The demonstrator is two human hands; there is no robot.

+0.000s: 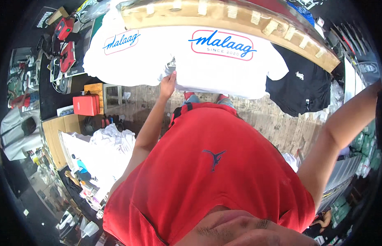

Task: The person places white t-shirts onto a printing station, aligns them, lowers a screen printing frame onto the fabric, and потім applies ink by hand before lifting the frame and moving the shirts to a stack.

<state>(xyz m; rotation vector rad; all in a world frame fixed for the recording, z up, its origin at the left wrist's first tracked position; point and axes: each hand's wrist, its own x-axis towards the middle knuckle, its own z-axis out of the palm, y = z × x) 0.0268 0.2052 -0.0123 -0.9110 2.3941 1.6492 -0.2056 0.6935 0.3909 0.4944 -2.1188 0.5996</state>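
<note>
Below the near edge of the long brown taped beam (223, 18), the left hand (168, 85) pinches a white, blue-printed fabric shirt (225, 74), probably light, limp, best held at its edges; right hand unseen.

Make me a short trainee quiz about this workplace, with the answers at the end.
1. True or false: the black garment lies to the left of the printed white fabric.
2. What is the left hand nearest to? A) a red box B) the printed white fabric C) the black garment
3. Which hand is out of view?

Key:
1. False; it lies to the right.
2. B.
3. The right hand; only its arm shows.
</note>
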